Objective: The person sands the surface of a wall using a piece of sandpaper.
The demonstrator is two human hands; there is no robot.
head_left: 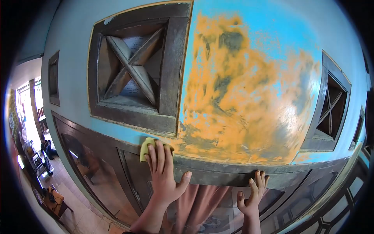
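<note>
My left hand (165, 175) presses a folded yellow-green piece of sandpaper (145, 150) flat under its fingers. It lies at the lower edge of the wall, just below the corner of a dark wooden vent frame (171, 78). The thumb sticks out to the right over the dark wooden beam (210, 173). My right hand (255, 193) rests its fingertips on the same beam further right, fingers apart and holding nothing. Above both hands is a blue wall panel (272, 23) with a large worn patch (249, 105) of orange and grey.
Another crossed vent (331, 105) is set in the wall at right. Below the beam are glass panes and a reddish-brown curtain (200, 206). At left, a tiled floor (85, 212) shows far below, with a brown-topped table (54, 201) and a bright doorway.
</note>
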